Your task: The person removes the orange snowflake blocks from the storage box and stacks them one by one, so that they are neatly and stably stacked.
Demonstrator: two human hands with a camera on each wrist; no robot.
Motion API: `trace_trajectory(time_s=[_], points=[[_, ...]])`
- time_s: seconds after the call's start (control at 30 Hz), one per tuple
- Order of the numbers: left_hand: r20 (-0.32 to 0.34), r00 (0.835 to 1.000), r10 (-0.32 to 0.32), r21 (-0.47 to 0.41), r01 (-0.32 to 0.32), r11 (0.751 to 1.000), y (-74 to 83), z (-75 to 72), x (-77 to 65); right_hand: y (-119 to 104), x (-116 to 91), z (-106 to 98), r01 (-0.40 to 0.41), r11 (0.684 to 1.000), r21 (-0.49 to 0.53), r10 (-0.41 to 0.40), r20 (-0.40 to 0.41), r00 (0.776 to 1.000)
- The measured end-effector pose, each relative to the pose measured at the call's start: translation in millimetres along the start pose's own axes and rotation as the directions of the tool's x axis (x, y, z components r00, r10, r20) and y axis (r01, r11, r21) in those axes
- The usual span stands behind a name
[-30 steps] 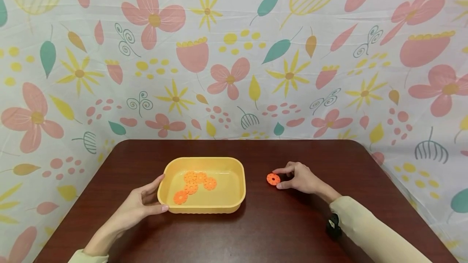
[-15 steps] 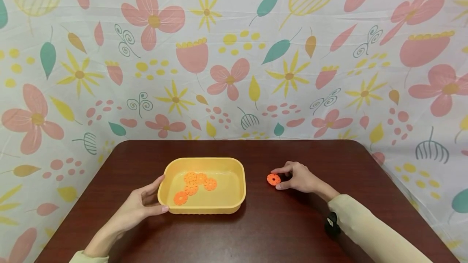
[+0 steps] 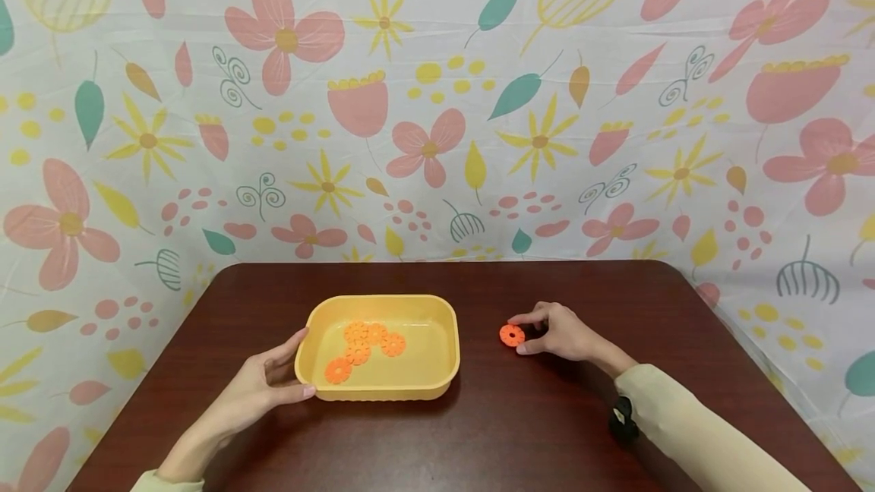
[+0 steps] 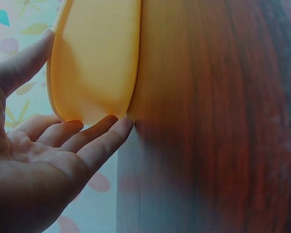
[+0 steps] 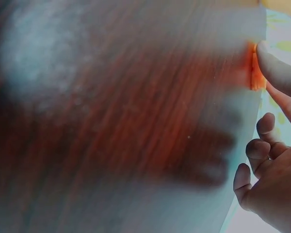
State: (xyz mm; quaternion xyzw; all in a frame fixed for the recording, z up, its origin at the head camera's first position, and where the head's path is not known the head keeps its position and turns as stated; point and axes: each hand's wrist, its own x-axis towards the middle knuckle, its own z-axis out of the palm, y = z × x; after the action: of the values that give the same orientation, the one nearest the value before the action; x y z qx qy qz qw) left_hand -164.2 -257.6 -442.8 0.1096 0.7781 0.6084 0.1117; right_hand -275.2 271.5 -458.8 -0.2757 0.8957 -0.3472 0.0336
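My left hand (image 3: 249, 388) holds the left end of a yellow plastic tub (image 3: 427, 351), thumb at the near corner and fingers against the end wall. In the left wrist view the fingertips (image 4: 122, 126) press that wall from outside. Inside the tub lie several flat orange notched discs (image 3: 357, 354), flower-like, each with a centre hole, some overlapping. To the right of the tub, my right hand (image 3: 560, 332) pinches a brighter orange notched disc (image 3: 502, 336) between thumb and index finger. The right wrist view shows this disc (image 5: 255, 73) edge-on at the tabletop, the other fingers curled loosely.
The dark reddish-brown table (image 3: 437, 446) has rounded far corners. Behind it hangs a white cloth (image 3: 437, 59) with printed flowers and leaves. A black strap device (image 3: 622, 420) sits at the right sleeve.
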Motion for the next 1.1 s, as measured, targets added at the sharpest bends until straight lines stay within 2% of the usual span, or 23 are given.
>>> trace_trajectory(time_s=[0.47,0.67,0.93,1.1], points=[[-0.008,1.000,-0.018,0.000,0.018,1.000,0.4,1.5,-0.9,-2.6,-0.3,-1.6,-0.014,1.000,0.012,0.014,0.014,1.000],[-0.009,1.000,-0.005,0.000,0.005,1.000,-0.9,0.8,0.8,-5.9,-1.0,-7.5,-0.002,1.000,0.011,0.002,0.031,1.000],[-0.007,1.000,0.009,-0.010,-0.009,1.000,1.2,-0.2,2.4,-25.4,5.2,-16.6,0.013,1.000,0.011,-0.013,0.032,0.999],[0.006,1.000,0.002,-0.025,-0.002,1.000,2.3,-0.9,2.7,-47.8,14.5,-16.5,0.034,0.997,0.072,-0.038,0.054,0.998]])
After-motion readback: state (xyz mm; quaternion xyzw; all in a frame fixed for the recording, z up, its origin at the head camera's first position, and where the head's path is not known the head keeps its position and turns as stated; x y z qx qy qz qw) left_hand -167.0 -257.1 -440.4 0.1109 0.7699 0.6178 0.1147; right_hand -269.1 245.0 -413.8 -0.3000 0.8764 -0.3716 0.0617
